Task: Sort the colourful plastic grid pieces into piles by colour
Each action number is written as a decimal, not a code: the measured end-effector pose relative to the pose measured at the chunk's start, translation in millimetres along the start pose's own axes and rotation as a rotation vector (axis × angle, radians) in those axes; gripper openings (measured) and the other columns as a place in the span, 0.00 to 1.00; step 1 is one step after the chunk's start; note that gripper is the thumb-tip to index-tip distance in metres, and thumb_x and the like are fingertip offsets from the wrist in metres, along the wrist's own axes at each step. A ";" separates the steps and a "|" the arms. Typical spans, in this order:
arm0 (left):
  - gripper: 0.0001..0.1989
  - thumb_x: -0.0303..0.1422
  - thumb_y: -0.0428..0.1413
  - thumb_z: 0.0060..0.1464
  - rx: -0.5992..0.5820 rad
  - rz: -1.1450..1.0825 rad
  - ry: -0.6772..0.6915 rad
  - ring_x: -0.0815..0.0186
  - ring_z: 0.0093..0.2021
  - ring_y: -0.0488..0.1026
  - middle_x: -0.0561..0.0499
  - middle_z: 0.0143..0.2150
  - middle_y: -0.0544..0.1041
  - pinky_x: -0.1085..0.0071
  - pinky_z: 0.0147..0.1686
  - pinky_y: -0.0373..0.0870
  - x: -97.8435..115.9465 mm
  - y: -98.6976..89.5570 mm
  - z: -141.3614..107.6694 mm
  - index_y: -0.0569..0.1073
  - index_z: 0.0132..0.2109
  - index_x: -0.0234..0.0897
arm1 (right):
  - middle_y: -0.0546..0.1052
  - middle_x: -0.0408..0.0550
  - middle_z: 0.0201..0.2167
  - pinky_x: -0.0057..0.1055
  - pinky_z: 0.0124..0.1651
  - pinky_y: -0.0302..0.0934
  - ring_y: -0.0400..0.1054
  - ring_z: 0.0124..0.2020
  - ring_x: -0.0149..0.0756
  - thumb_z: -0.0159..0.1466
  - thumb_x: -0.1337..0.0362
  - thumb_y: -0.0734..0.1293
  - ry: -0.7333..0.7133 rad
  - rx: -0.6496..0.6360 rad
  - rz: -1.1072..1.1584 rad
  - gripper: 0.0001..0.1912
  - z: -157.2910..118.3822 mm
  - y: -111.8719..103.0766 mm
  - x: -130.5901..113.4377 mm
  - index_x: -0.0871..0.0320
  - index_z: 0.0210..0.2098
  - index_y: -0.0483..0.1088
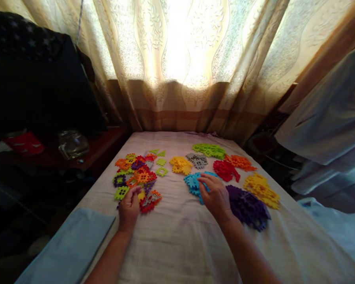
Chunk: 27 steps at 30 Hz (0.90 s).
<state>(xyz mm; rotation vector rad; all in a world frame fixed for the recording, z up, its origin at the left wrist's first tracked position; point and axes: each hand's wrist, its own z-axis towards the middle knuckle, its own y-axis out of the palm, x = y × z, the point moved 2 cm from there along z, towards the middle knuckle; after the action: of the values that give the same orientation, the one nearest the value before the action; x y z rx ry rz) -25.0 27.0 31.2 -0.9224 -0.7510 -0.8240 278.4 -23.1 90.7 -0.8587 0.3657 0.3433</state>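
My left hand (129,208) is closed, its fingers curled at the near edge of a pile of mixed-colour plastic interlocking pieces (142,176); whatever is in it, if anything, is hidden. A lime square piece (121,193) and a yellow piece (141,195) lie beside those fingers. Over on the right, my right hand (215,196) hovers over or touches a heap of light blue pieces (192,181), thumb and fingers apart, with no piece visible in its grasp. Part of that heap is covered by the hand. A dark purple heap (248,207) lies just right of my right wrist.
Sorted heaps of yellow-orange (180,165), grey (197,160), lime (209,150), red (225,170), orange (241,162) and yellow (262,190) pieces lie on the cloth-covered surface (171,244). Several lime pieces (161,171) lie apart. A folded blue cloth (71,244) is front left.
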 end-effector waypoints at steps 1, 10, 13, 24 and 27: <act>0.16 0.39 0.47 0.57 0.005 -0.004 -0.006 0.62 0.41 0.79 0.48 0.38 0.82 0.66 0.43 0.75 -1.3 0.1 0.3 0.76 0.42 0.39 | 0.79 0.51 0.44 0.40 0.56 0.62 0.71 0.48 0.42 0.63 0.63 0.59 -0.002 -0.071 0.031 0.14 1.5 13.7 -10.0 0.54 0.39 0.77; 0.16 0.39 0.46 0.56 -0.001 -0.052 -0.042 0.62 0.40 0.79 0.47 0.38 0.81 0.65 0.44 0.75 -5.6 1.3 2.4 0.76 0.43 0.38 | 0.80 0.52 0.44 0.36 0.46 0.64 0.73 0.46 0.43 0.65 0.57 0.62 0.240 -0.620 -0.006 0.17 20.6 121.6 -104.1 0.54 0.50 0.71; 0.16 0.39 0.47 0.56 -0.014 -0.056 -0.044 0.61 0.40 0.79 0.47 0.38 0.81 0.64 0.45 0.75 -7.3 2.1 3.1 0.76 0.43 0.38 | 0.79 0.53 0.44 0.37 0.45 0.64 0.73 0.46 0.45 0.63 0.53 0.63 0.322 -0.626 -0.013 0.18 31.4 137.7 -113.1 0.55 0.48 0.71; 0.17 0.42 0.48 0.55 -0.032 0.001 -0.032 0.61 0.40 0.79 0.48 0.36 0.81 0.65 0.43 0.75 -2.8 1.2 4.1 0.76 0.43 0.38 | 0.79 0.46 0.34 0.27 0.33 0.65 0.75 0.33 0.35 0.58 0.67 0.66 0.739 -0.503 0.584 0.11 34.1 140.4 -81.4 0.58 0.41 0.72; 0.18 0.42 0.48 0.55 -0.035 0.004 -0.042 0.60 0.40 0.79 0.48 0.37 0.81 0.64 0.44 0.74 -3.5 1.3 4.4 0.76 0.43 0.38 | 0.79 0.44 0.33 0.24 0.29 0.64 0.75 0.29 0.31 0.60 0.66 0.63 0.731 -0.463 0.653 0.09 24.8 115.1 -66.7 0.58 0.40 0.73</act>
<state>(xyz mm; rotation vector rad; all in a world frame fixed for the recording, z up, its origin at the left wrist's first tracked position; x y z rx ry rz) -26.5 32.3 29.6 -0.9745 -0.7732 -0.8184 173.8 56.4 58.5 -1.3002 1.2964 0.7322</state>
